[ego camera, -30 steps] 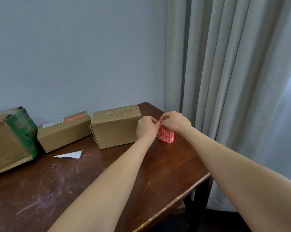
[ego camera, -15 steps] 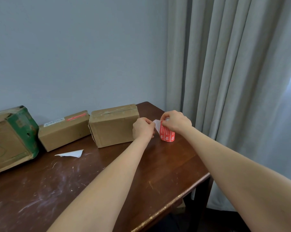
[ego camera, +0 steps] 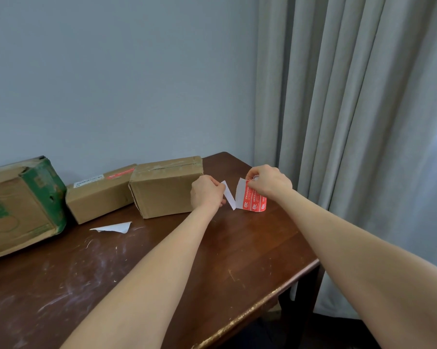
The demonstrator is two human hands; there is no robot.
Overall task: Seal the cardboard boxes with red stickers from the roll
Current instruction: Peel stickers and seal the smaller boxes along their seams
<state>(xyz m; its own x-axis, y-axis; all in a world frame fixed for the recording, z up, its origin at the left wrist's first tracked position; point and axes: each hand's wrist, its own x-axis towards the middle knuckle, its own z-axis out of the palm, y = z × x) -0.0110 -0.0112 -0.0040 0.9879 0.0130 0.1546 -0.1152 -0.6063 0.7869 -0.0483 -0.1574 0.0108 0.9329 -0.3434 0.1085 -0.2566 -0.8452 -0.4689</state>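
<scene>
Right of the frame centre, the roll of red stickers (ego camera: 253, 202) stands on the desk (ego camera: 237, 248). The right hand (ego camera: 269, 183) grips it from above with curled fingers. The left hand (ego camera: 207, 193) pinches the free end of a white strip (ego camera: 229, 197) that runs out from the roll and hangs in a V between both hands. The strip looks thin, light and limp, probably sticky on one side, so it is best held only at its end. The nearest cardboard box (ego camera: 165, 190) sits just left of the left hand, with no red sticker visible on it.
</scene>
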